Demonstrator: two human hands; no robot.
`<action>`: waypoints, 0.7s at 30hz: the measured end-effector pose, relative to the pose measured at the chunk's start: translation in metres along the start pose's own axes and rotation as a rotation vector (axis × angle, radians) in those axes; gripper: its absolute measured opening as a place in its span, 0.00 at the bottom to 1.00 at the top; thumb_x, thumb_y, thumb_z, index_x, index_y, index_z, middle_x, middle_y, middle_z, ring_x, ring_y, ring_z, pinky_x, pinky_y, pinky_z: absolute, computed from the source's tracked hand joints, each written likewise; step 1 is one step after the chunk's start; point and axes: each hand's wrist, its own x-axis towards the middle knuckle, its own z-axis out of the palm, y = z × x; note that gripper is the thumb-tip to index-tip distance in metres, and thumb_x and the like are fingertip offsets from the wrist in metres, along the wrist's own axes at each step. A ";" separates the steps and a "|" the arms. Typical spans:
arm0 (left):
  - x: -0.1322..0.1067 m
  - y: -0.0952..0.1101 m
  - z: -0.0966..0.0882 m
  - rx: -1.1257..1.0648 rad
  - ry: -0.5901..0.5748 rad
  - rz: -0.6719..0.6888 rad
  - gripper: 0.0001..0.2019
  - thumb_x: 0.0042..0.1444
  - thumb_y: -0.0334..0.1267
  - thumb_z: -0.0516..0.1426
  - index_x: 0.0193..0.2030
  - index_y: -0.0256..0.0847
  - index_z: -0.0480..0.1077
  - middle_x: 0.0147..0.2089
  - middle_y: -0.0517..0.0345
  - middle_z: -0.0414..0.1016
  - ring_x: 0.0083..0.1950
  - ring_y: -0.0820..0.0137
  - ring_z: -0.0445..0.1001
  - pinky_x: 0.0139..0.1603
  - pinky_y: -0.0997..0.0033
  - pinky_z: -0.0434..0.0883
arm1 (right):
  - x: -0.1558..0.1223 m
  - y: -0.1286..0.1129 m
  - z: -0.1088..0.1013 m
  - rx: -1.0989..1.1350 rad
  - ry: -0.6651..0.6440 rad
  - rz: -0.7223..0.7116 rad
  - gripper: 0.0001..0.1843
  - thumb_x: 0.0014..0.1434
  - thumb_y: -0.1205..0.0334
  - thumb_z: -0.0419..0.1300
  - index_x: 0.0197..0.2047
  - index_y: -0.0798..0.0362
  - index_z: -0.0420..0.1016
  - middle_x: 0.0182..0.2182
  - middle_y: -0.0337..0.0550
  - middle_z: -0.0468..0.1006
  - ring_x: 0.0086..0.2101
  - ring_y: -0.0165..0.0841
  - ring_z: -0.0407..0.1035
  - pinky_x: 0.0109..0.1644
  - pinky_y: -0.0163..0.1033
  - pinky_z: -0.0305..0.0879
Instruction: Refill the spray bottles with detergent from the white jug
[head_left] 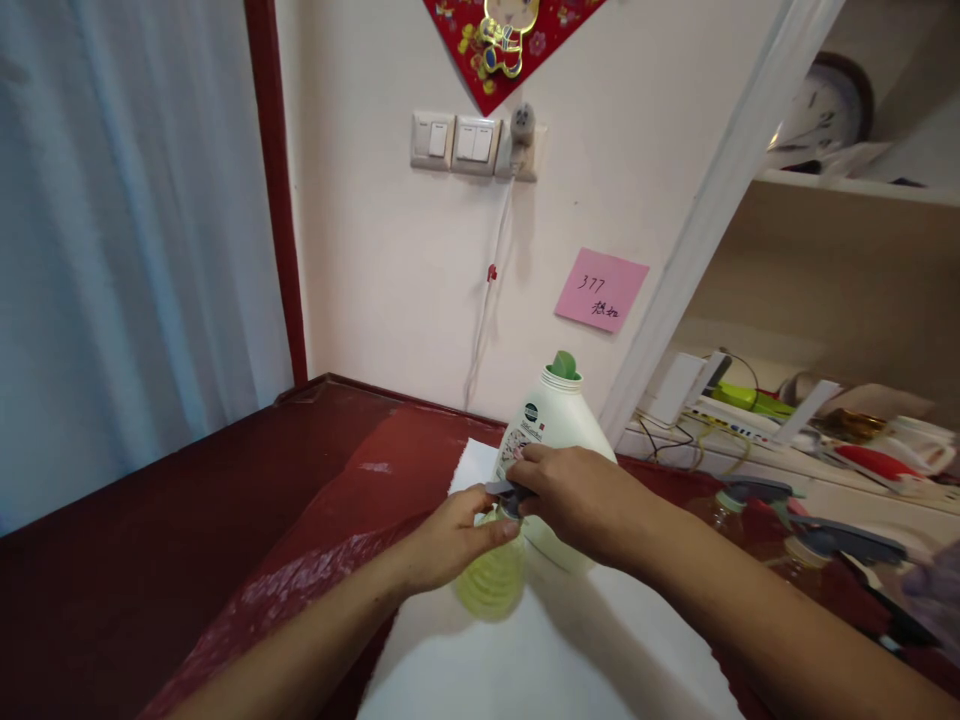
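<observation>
A clear spray bottle (491, 588) with ribbed sides and yellowish-green liquid stands on a white sheet (592, 665). Wrapped round its upper part is my left hand (450, 540), closed. My right hand (570, 492) is closed on the dark grey spray head (511, 496) at the bottle's neck, its fingers covering much of it. Directly behind stands a large pale green detergent bottle (559, 415); its threaded neck is uncapped and a green spout shows at the mouth. My right hand partly hides its label.
More spray bottles (727, 510) with grey heads lie or stand at the right. Clear plastic film (300, 590) covers part of the dark red tabletop (225, 480). A white router (675, 390) and cables sit on the right-hand shelf. A power cord (487, 300) hangs down the wall.
</observation>
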 end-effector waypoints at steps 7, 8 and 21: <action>0.004 -0.006 0.017 0.071 0.323 -0.063 0.20 0.43 0.39 0.71 0.40 0.40 0.69 0.39 0.57 0.75 0.42 0.62 0.69 0.43 0.64 0.65 | 0.002 0.001 0.002 -0.013 -0.007 0.000 0.07 0.61 0.64 0.64 0.43 0.52 0.79 0.39 0.43 0.78 0.35 0.36 0.74 0.33 0.39 0.53; 0.004 -0.006 0.016 0.053 0.296 -0.050 0.18 0.45 0.39 0.70 0.40 0.40 0.70 0.40 0.56 0.75 0.43 0.62 0.70 0.44 0.64 0.66 | 0.002 0.001 0.002 -0.012 -0.009 0.002 0.07 0.61 0.64 0.64 0.43 0.52 0.78 0.39 0.43 0.78 0.35 0.36 0.74 0.33 0.39 0.53; 0.002 -0.003 0.007 0.047 0.171 -0.009 0.23 0.44 0.40 0.72 0.46 0.41 0.72 0.45 0.55 0.77 0.47 0.60 0.72 0.50 0.62 0.67 | 0.003 -0.001 0.003 -0.021 -0.015 0.018 0.07 0.62 0.65 0.63 0.44 0.52 0.79 0.40 0.43 0.78 0.35 0.35 0.74 0.32 0.38 0.53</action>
